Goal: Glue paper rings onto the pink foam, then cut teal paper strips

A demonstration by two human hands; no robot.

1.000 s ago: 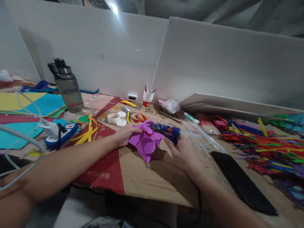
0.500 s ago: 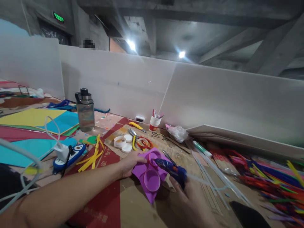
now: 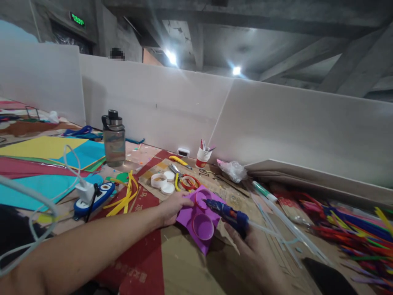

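My left hand [image 3: 172,208] pinches the left edge of a purple foam sheet piece [image 3: 187,214] with pointed corners. Two round purple rings with pinkish rims sit on it, a nearer ring [image 3: 203,226] and a farther one [image 3: 202,200]. In my right hand [image 3: 245,241] is a blue hot glue gun [image 3: 229,215], fingers wrapped round its handle. Its nozzle points left into the farther ring; whether it touches is too small to tell. A clear glue stick [image 3: 265,228] extends from the gun's back. Just beyond the foam lie red-handled scissors [image 3: 189,182].
White tape rolls and lids [image 3: 159,180], a yellow cutter knife [image 3: 179,161] and a paper cup of pens [image 3: 204,157] stand beyond. At left are a water bottle [image 3: 114,141], a blue power strip [image 3: 95,200] and yellow strips [image 3: 127,194]. Colourful pipe cleaners [image 3: 353,229] lie at right.
The view has shifted slightly, so everything sits a little farther right. The left hand still grips the foam, and the glue gun's nozzle stays at the farther ring.
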